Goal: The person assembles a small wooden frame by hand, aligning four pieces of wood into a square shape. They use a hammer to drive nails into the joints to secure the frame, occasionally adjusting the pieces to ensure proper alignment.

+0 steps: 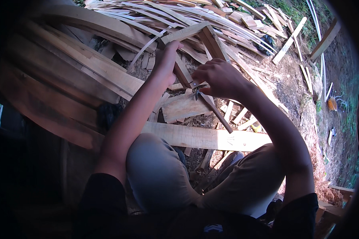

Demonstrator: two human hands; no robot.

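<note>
A wooden frame [214, 43] of short joined boards is held tilted in front of me, above my knees. My left hand [166, 65] is closed round its left side, the thumb near the upper left corner. At the frame's lower corner, my right hand [221, 78] has its fingers curled in a pinch; a tiny bright bit shows by the fingertips, too small to name. Just below that hand is a hammer [217, 113], its dark metal head by a flat wooden block [183, 106] and its handle slanting down to the right.
A pale plank [203, 136] lies crosswise before my knees. Large curved boards [95, 24] and long planks [103, 79] are stacked at the left. Offcuts and thin strips [147, 16] pile up at the far side. An orange container [332, 104] sits on the ground at the right.
</note>
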